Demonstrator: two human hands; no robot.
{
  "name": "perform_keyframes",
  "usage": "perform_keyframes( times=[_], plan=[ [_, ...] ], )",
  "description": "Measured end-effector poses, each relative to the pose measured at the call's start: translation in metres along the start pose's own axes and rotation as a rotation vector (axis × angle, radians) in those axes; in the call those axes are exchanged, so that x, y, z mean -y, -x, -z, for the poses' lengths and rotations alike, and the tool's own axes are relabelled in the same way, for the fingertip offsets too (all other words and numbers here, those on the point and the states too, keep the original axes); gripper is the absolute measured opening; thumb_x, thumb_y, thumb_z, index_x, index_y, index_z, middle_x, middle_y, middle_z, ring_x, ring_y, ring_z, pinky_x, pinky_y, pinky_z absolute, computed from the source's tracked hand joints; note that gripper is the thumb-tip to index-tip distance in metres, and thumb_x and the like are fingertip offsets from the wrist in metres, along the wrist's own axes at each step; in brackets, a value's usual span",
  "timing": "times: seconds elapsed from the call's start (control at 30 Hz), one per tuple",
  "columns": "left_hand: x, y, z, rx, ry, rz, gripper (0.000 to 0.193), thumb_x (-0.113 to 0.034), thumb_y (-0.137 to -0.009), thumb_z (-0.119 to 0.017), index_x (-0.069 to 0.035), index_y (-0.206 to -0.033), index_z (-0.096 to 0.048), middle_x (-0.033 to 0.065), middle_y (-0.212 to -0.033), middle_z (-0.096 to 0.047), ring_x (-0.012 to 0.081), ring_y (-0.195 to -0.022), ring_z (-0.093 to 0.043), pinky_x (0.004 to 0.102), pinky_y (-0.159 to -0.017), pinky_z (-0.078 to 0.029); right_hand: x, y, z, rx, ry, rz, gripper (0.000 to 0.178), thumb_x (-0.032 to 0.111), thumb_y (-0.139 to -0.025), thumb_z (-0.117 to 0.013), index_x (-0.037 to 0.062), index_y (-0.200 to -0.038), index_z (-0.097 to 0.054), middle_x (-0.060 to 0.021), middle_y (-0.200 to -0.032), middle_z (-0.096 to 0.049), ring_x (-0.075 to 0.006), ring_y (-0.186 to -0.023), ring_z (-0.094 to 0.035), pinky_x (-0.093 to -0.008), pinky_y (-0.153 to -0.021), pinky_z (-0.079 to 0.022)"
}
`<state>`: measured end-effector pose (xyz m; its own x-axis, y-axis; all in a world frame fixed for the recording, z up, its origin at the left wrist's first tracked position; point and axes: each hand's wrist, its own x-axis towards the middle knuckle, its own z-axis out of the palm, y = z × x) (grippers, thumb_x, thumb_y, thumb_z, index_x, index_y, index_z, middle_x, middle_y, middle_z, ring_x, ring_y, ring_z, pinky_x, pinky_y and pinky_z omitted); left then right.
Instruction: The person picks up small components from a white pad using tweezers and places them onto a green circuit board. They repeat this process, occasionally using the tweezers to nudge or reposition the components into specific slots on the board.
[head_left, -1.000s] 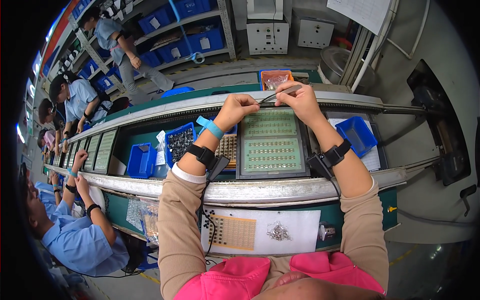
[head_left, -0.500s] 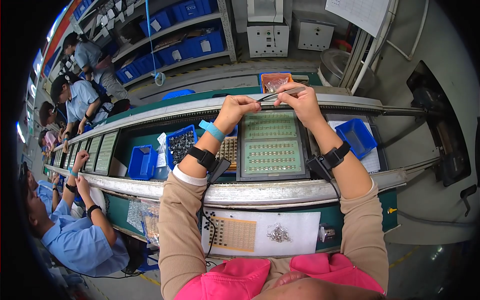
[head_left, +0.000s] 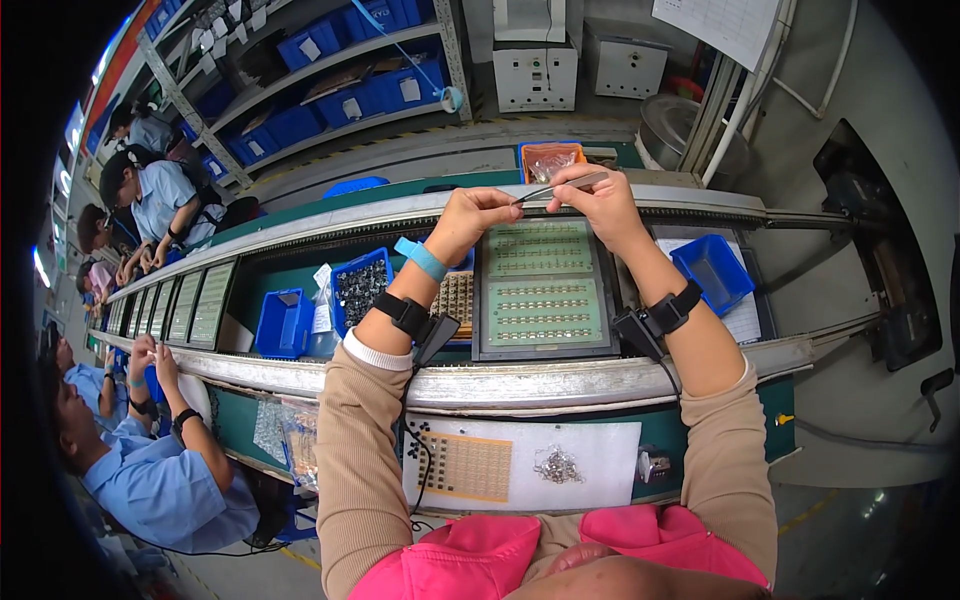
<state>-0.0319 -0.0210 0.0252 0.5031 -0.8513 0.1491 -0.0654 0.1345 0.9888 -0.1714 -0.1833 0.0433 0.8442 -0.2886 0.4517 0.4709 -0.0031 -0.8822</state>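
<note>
"How many tools are in hand?"
"One: a pair of tweezers [head_left: 583,182], clamped between the fingers of the right hand [head_left: 607,207], above the far end of the dark frame [head_left: 545,353]."
"And the left hand [head_left: 467,225]?"
"Thumb and forefinger are together at the tweezers' tip. Whether a small part sits between them, I cannot tell."
"Boards below?"
"Two green boards [head_left: 543,312], one behind the other in that one frame."
"Bins nearby?"
"To the left, two: a blue bin [head_left: 284,324] and a blue bin of dark parts [head_left: 362,287]. To the right, one more blue bin [head_left: 713,274]. Beyond the hands, one orange bin [head_left: 550,160]."
"Nearer the body?"
"One white mat [head_left: 612,440], with one tan perforated board [head_left: 482,468] and one pile of silver parts [head_left: 559,465]."
</note>
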Motion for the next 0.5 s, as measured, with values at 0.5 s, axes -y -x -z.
perform_keyframes(
  times=[0.5],
  plan=[
    [-0.001, 0.001, 0.028, 0.056, -0.696, -0.015, 0.01, 0.001, -0.072, -0.066, 0.002, -0.082, -0.066, 0.0058, -0.079, -0.065, 0.0118, -0.072, -0.06, 0.0235, -0.069, -0.047, -0.003, -0.001, 0.0, 0.073, 0.233, -0.132, 0.009, 0.0, -0.079, -0.06, -0.0038, -0.086, -0.062, -0.0059, -0.078, -0.062, -0.0139, -0.069, -0.063, -0.0252, -0.066, -0.05]
  ],
)
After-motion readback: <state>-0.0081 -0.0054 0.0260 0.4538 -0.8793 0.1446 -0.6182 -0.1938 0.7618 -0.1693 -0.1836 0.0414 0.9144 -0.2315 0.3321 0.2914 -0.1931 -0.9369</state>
